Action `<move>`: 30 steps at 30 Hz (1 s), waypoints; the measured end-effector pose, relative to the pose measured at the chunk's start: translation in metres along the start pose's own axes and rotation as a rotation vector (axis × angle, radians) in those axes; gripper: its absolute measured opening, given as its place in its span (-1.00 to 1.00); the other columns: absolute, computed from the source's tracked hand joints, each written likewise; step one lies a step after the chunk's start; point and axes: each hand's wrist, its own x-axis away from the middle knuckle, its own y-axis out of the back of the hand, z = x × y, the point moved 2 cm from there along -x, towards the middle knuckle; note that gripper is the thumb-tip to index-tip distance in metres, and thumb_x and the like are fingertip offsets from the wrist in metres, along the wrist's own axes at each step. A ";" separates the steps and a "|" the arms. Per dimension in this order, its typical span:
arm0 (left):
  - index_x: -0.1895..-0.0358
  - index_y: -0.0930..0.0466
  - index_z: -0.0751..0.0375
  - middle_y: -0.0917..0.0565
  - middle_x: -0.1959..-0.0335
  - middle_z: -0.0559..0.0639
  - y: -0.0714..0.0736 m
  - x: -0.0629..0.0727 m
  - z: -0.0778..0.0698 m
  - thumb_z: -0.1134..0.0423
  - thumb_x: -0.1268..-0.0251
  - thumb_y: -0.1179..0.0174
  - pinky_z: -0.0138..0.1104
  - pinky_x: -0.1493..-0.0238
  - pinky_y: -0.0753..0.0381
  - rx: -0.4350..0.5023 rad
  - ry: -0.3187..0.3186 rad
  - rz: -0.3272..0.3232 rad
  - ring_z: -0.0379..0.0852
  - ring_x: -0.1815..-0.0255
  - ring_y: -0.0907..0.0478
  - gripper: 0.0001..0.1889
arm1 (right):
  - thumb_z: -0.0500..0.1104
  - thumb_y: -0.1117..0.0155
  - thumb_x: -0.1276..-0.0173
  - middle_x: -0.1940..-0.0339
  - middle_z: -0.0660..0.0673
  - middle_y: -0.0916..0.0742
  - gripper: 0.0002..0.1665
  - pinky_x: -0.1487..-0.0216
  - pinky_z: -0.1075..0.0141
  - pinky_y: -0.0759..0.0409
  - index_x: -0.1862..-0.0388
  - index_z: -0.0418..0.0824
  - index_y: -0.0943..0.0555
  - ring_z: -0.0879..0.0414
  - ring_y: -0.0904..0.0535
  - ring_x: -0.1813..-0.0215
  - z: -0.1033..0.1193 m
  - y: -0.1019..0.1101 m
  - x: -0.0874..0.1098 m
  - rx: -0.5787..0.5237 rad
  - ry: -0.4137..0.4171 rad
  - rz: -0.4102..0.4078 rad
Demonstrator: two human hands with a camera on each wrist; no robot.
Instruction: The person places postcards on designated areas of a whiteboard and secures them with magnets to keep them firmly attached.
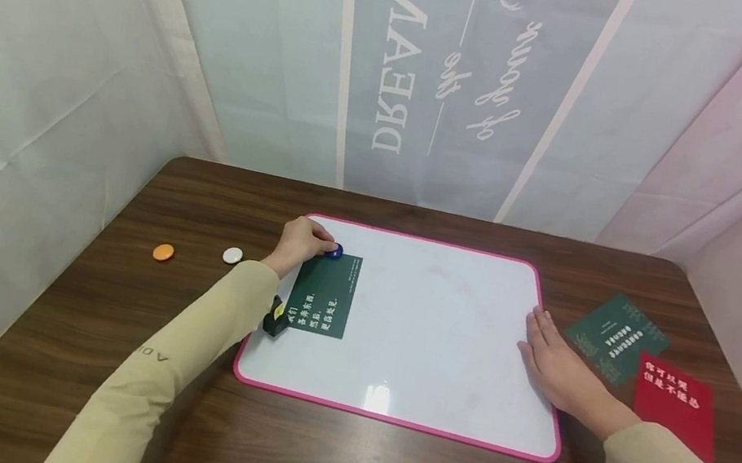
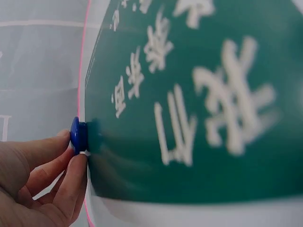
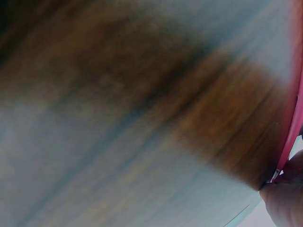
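Observation:
My left hand (image 1: pixel 300 242) pinches a round blue magnet (image 1: pixel 335 251) between thumb and fingers, at the far end of a dark green card (image 1: pixel 332 303) with white writing. The card lies along the left side of a pink-rimmed whiteboard (image 1: pixel 435 334). Close up in the left wrist view, the blue magnet (image 2: pixel 78 135) stands right at the card's edge. On the board's right edge rests my right hand (image 1: pixel 552 363), its fingers straight over the rim. The right wrist view shows only part of that hand (image 3: pixel 286 196) beside the pink rim (image 3: pixel 289 142).
An orange magnet (image 1: pixel 164 252) and a white magnet (image 1: pixel 233 255) lie on the brown wooden table (image 1: pixel 98 299) left of the board. Right of it lie another green card (image 1: pixel 611 328) and a red card (image 1: pixel 678 410). A printed curtain (image 1: pixel 278 83) hangs behind the table.

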 end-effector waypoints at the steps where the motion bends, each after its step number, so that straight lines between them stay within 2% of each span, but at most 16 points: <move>1: 0.20 -0.67 0.27 -0.64 0.21 0.13 0.001 0.001 -0.001 0.21 -0.16 -0.24 -0.25 0.11 -0.56 -0.017 -0.010 0.003 -0.01 0.26 -0.54 -0.78 | 0.19 0.23 -0.42 -0.44 -0.37 0.08 -0.10 -0.31 -0.14 0.05 -0.42 -0.42 0.18 -0.24 0.26 -0.43 0.000 0.000 0.000 0.000 -0.001 0.000; 6: 0.14 -0.64 0.28 -0.61 0.15 0.14 0.007 0.005 -0.003 0.19 -0.21 -0.20 -0.23 0.09 -0.54 -0.107 -0.083 0.039 0.01 0.22 -0.47 -0.75 | 0.18 0.21 -0.42 -0.44 -0.36 0.08 -0.10 -0.31 -0.13 0.04 -0.42 -0.42 0.18 -0.23 0.27 -0.44 0.000 0.001 -0.001 0.005 -0.005 0.001; 14: 0.08 -0.58 0.33 -0.62 0.17 0.17 0.017 0.013 -0.002 0.20 -0.28 -0.11 -0.25 0.14 -0.57 -0.273 -0.227 0.064 -0.02 0.24 -0.51 -0.72 | 0.17 0.23 -0.43 -0.44 -0.38 0.08 -0.11 -0.31 -0.13 0.06 -0.41 -0.44 0.18 -0.24 0.27 -0.43 0.001 0.002 -0.001 0.009 -0.002 0.000; 21: 0.04 -0.56 0.32 -0.61 0.15 0.16 0.024 0.022 0.000 0.21 -0.28 -0.10 -0.23 0.11 -0.58 -0.365 -0.293 0.079 -0.01 0.15 -0.53 -0.72 | 0.15 0.21 -0.43 -0.44 -0.37 0.07 -0.12 -0.31 -0.12 0.04 -0.41 -0.42 0.17 -0.22 0.26 -0.44 0.000 0.000 0.000 0.007 -0.002 -0.009; 30: -0.06 -0.50 0.32 -0.55 -0.01 0.20 0.032 0.036 0.009 0.23 -0.29 -0.09 -0.13 -0.04 -0.49 -0.451 -0.345 0.134 0.07 -0.04 -0.48 -0.67 | 0.14 0.21 -0.44 -0.44 -0.38 0.07 -0.13 -0.31 -0.14 0.06 -0.41 -0.44 0.17 -0.24 0.26 -0.44 0.000 -0.001 -0.001 -0.004 -0.003 -0.005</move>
